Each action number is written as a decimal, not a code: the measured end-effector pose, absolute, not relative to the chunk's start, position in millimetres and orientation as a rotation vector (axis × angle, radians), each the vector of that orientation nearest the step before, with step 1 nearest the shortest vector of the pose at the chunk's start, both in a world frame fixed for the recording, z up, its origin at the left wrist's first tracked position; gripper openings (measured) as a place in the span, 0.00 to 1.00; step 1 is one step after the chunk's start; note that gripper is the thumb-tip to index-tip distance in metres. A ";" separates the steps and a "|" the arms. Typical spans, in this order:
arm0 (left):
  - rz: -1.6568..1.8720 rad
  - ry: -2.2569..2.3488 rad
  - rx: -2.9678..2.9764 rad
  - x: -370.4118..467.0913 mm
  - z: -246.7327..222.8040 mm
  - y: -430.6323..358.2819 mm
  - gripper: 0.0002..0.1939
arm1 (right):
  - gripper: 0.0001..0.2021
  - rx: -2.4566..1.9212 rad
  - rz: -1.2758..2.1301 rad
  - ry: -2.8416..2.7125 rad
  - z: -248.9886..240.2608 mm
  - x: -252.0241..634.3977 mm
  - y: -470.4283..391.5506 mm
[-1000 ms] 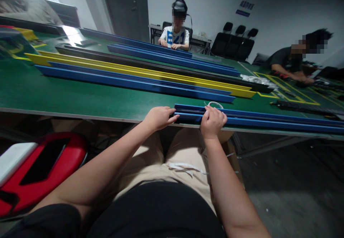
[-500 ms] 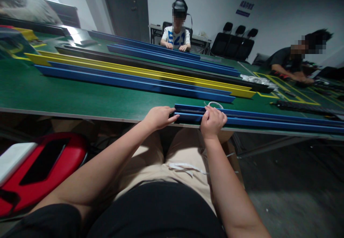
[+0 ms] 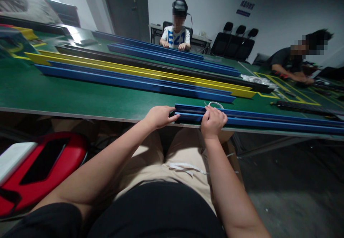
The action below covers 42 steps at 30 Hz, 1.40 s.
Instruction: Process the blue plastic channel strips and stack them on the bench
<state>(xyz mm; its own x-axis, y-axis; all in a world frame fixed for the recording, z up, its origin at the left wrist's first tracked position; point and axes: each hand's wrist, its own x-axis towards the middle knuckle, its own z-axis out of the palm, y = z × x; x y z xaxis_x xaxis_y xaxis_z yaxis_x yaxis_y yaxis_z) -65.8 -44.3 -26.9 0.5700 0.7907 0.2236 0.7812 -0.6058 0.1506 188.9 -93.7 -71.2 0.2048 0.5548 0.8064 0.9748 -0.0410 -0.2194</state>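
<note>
A long blue channel rail [image 3: 258, 122] lies along the table's near edge and runs out of view to the right. My left hand [image 3: 160, 117] is at its left end, thumb and fingers closed about the end. Farther right, my right hand [image 3: 214, 122] is curled over the rail, its thumb against the channel. A thin white cord [image 3: 215, 103] loops out just behind the right fingers; whether they also pinch it is hidden. A dark strip [image 3: 190, 111] shows inside the channel between my hands.
Beyond lie another blue rail [image 3: 134, 83], a yellow rail [image 3: 150, 74], a black rail [image 3: 113, 56] and more blue rails [image 3: 172, 56]. One person [image 3: 176, 34] sits opposite, another [image 3: 288, 61] at right. A red stool [image 3: 72, 152] stands at my left.
My hands and the near blue rail hold almost the same place. Across the table, the farthest blue rail has shifted slightly to the right by the seated person's hands.
</note>
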 end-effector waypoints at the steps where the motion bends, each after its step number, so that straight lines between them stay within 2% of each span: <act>1: 0.421 1.381 2.748 -65.8 -26.9 -44.3 0.29 | 0.17 -1.696 -0.676 -1.446 -71.2 188.9 -93.7; 42: 0.528 1.372 2.775 -68.5 -34.6 -46.1 0.29 | 0.17 -1.698 -0.659 -1.438 -71.6 188.7 -93.0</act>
<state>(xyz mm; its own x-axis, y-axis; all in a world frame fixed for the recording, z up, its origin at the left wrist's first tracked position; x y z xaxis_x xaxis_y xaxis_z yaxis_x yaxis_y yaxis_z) -68.5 -46.1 -34.6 0.5615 0.7725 0.2966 0.7721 -0.6180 0.1480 188.7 -93.0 -71.6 0.2185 0.5546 0.8029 0.9702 -0.0353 -0.2397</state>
